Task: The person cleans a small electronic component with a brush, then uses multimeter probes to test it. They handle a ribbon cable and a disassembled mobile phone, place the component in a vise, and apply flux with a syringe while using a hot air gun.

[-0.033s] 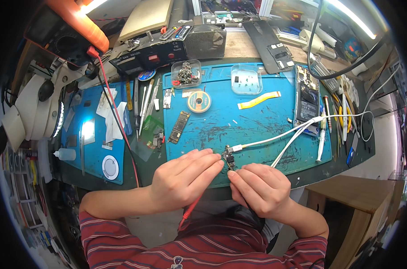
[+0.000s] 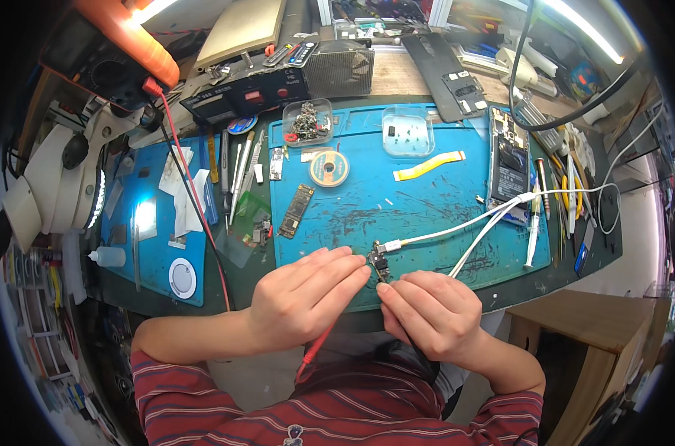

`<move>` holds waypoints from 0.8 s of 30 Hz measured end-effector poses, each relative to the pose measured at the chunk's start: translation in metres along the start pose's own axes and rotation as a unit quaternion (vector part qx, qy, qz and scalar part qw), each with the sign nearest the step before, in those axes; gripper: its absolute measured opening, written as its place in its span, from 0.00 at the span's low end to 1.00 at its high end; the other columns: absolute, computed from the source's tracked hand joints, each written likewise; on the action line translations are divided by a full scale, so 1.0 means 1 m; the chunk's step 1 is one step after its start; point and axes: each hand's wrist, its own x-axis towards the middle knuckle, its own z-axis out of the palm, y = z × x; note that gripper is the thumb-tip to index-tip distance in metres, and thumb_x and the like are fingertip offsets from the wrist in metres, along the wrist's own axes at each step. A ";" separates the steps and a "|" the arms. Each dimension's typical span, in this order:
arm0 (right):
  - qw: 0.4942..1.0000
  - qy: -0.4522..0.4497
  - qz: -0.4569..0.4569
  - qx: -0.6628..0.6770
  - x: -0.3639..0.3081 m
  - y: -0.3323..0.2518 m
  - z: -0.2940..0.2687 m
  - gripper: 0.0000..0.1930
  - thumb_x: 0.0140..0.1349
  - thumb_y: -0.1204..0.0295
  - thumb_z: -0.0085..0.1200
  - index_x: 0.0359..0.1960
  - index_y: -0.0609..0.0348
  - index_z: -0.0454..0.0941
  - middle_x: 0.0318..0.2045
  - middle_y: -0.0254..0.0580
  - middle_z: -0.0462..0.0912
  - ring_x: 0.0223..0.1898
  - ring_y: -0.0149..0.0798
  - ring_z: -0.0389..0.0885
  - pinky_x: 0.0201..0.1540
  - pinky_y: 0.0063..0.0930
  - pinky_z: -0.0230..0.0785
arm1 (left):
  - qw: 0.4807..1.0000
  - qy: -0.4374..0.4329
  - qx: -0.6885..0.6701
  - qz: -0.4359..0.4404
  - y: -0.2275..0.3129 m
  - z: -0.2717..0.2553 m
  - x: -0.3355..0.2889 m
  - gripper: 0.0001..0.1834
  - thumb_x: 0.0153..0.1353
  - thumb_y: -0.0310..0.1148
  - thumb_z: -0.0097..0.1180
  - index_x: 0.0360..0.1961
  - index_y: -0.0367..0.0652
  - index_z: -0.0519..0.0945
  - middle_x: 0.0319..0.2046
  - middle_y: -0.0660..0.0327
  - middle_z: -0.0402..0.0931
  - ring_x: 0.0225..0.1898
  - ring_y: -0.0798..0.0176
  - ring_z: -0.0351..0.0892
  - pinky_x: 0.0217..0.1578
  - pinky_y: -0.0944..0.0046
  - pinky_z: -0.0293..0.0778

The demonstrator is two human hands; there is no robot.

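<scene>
My left hand (image 2: 302,293) is closed around a red test probe (image 2: 316,349), whose handle sticks out below the palm. Its fingertips meet the left edge of a small dark circuit board (image 2: 379,256). My right hand (image 2: 437,312) pinches at the board's lower end, and a black probe lead (image 2: 414,346) runs out beneath it. The fingers hide both probe tips, so contact with the board cannot be made out. A white cable's plug (image 2: 394,244) sits at the board's upper end. The blue work mat (image 2: 345,215) lies under and beyond the board.
An orange and black multimeter (image 2: 107,70) stands at upper left, its red and black leads hanging down. Across the mat lie a solder spool (image 2: 328,169), a long dark board (image 2: 298,210), a yellow flex cable (image 2: 429,166), two clear tubs (image 2: 408,141) and an opened phone (image 2: 510,163).
</scene>
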 end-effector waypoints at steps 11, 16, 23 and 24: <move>1.000 -0.006 -0.004 0.005 0.001 0.002 -0.003 0.13 0.52 0.73 0.65 0.40 0.62 0.85 0.35 0.38 0.83 0.36 0.37 0.85 0.40 0.30 0.81 | 1.000 -0.006 -0.003 -0.002 0.000 0.001 0.001 0.19 0.51 0.27 0.61 0.46 0.36 0.85 0.46 0.55 0.86 0.48 0.54 0.88 0.45 0.59 0.86; 1.000 -0.019 -0.006 -0.001 0.005 0.001 -0.004 0.12 0.53 0.73 0.66 0.40 0.62 0.86 0.34 0.38 0.83 0.36 0.37 0.85 0.39 0.30 0.81 | 1.000 -0.006 -0.011 0.002 -0.002 -0.001 -0.002 0.18 0.53 0.27 0.62 0.46 0.37 0.86 0.46 0.54 0.86 0.48 0.53 0.88 0.46 0.58 0.86; 1.000 -0.023 -0.013 0.005 0.006 -0.002 -0.007 0.10 0.55 0.73 0.65 0.39 0.62 0.87 0.34 0.37 0.85 0.36 0.39 0.86 0.38 0.31 0.80 | 1.000 0.018 -0.021 -0.003 0.002 -0.003 -0.001 0.18 0.53 0.25 0.63 0.47 0.37 0.86 0.45 0.54 0.85 0.47 0.54 0.88 0.46 0.60 0.86; 1.000 -0.025 -0.011 0.007 0.007 -0.002 -0.005 0.10 0.56 0.73 0.65 0.39 0.62 0.87 0.34 0.37 0.85 0.36 0.39 0.86 0.37 0.31 0.80 | 1.000 0.026 -0.016 -0.001 0.000 -0.002 -0.003 0.17 0.53 0.25 0.64 0.46 0.37 0.85 0.45 0.55 0.85 0.46 0.55 0.88 0.46 0.61 0.86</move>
